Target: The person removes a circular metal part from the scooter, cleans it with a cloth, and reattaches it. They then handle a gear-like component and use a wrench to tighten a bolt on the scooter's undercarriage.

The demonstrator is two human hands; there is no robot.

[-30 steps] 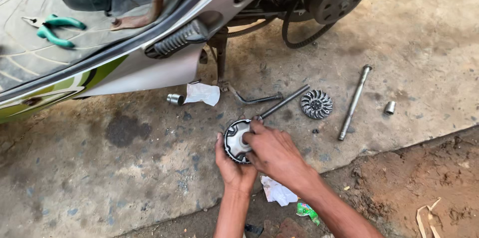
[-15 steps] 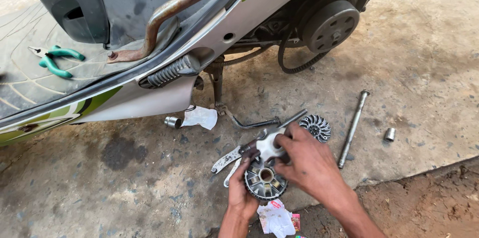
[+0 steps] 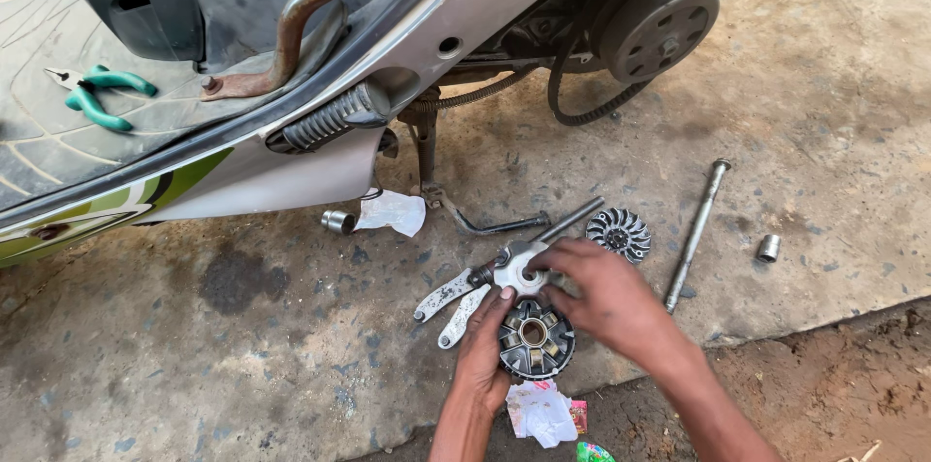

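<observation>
My left hand [image 3: 482, 346] cups the left side of a round dark variator drum [image 3: 534, 339] resting on the concrete, its rollers and centre hole showing. My right hand [image 3: 599, 293] pinches a small silver plate [image 3: 519, 272] just above and behind the drum. Grey pliers [image 3: 448, 301] lie on the ground to the left of the plate, touching or very close to it. A finned pulley face [image 3: 619, 232] lies just beyond my right hand.
A scooter [image 3: 291, 132] stands across the top, with its clutch [image 3: 656, 22], loose belt [image 3: 578, 105] and green pliers [image 3: 98, 95] on the footboard. A long bolt [image 3: 695, 231], metal sleeve [image 3: 768, 248], bent lever [image 3: 493, 224], white paper [image 3: 392, 213] and small cylinder [image 3: 337, 222] lie around.
Both hands were pressed on the closed drum; now my right hand has lifted the silver plate off it, and the drum sits nearer to me with its inside exposed.
</observation>
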